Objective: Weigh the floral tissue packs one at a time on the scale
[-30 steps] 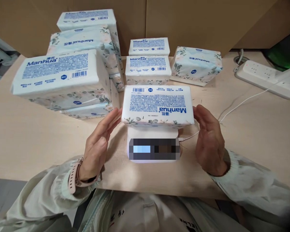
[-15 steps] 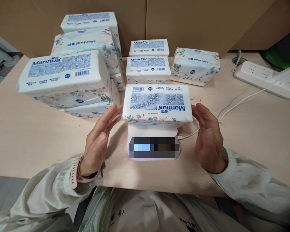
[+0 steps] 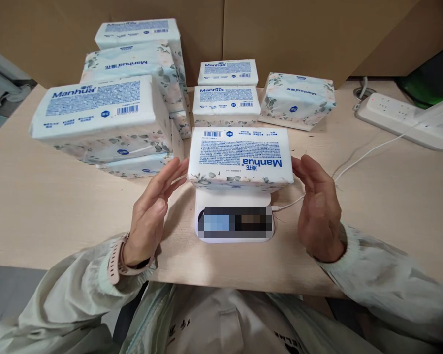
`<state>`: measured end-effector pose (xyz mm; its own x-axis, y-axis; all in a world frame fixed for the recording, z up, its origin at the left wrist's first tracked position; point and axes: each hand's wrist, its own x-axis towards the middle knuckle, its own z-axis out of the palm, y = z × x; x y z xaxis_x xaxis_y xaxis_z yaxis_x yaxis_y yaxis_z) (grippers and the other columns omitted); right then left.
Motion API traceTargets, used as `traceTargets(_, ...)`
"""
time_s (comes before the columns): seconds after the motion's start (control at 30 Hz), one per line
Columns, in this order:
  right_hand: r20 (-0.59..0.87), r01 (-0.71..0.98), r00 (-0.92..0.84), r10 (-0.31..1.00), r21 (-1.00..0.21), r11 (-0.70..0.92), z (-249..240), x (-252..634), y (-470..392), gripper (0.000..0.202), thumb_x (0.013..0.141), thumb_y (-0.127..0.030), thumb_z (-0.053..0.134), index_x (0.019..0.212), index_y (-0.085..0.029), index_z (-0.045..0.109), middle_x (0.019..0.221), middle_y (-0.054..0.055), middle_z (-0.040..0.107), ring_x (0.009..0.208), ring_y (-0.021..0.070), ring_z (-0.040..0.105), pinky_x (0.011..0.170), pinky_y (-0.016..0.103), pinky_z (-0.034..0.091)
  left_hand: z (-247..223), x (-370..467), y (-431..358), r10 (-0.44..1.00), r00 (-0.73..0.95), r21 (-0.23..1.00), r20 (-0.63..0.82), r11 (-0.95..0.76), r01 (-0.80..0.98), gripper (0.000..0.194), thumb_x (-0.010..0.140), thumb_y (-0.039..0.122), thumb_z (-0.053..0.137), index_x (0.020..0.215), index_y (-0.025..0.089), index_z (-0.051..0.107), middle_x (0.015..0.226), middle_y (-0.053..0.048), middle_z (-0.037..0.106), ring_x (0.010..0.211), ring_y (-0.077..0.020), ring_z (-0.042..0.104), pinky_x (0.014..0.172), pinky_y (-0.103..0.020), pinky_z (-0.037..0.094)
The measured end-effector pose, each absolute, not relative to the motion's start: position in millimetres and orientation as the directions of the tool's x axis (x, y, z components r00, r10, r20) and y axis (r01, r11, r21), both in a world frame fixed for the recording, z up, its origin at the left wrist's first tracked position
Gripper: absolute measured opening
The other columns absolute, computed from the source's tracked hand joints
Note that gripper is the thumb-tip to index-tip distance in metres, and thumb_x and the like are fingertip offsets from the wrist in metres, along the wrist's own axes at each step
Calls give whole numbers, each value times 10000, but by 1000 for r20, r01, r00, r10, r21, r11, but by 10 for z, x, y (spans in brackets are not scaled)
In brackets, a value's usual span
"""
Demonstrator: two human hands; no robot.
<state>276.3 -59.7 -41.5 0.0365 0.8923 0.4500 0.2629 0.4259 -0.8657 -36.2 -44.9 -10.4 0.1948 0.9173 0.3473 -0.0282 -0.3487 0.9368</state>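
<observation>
A white pack of tissues [image 3: 239, 155] with blue print and a floral edge rests on a white digital scale [image 3: 233, 198], whose display is blurred out. My left hand [image 3: 153, 211] is at the pack's left end, fingers stretched out, the tips at or very near its side. At the right end, my right hand [image 3: 319, 209] has its fingers extended in the same way, close to the pack. Neither hand is wrapped round it; whether the fingertips touch cannot be made out. A white cable [image 3: 288, 205] plugs into the scale's right side.
Tissue packs [image 3: 103, 108] are stacked at the left. Two more packs [image 3: 227, 101] stand behind the scale, with another pack [image 3: 299, 101] to their right. A white power strip [image 3: 398, 118] lies at the right, and a cardboard wall [image 3: 280, 39] closes off the back.
Almost nothing differs. The view has shifted very slightly, while both hands and the pack on the scale keep their places.
</observation>
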Motion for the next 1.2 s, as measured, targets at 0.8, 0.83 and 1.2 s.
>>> traceTargets(0.8, 602, 761, -21, 798, -508, 403, 171, 2274, 997, 729, 1094, -527, 304, 1706, -452, -84, 1818, -73, 233, 1701, 142, 222, 1395, 413, 309, 172, 406, 1211, 837, 160, 800, 523, -547, 247, 883, 861, 459, 841, 1633, 389, 418, 1794, 104, 268, 1734, -268, 22, 1443, -476, 23)
traceTargets(0.83, 557, 752, -29, 830, -535, 386, 140, 2282, 1040, 724, 1086, -544, 317, 1715, -430, -23, 1818, -55, 248, 1692, 176, 262, 1381, 440, 334, 129, 396, 1304, 862, 130, 821, 489, -506, 264, 921, 818, 399, 872, 1625, 397, 428, 1795, 104, 262, 1735, -274, -11, 1440, -493, -8)
traceTargets(1.2, 433, 786, 27, 901, -566, 248, 107, 3363, 1406, 579, 1081, -698, 290, 1498, -394, 552, 1744, -57, 432, 1674, 322, 258, 1388, 688, 75, 444, 1313, 894, 856, 348, 811, 382, -491, 319, 528, 1032, 377, 609, 1514, 161, 583, 1735, -115, 416, 1664, -296, 316, 1383, -429, 273)
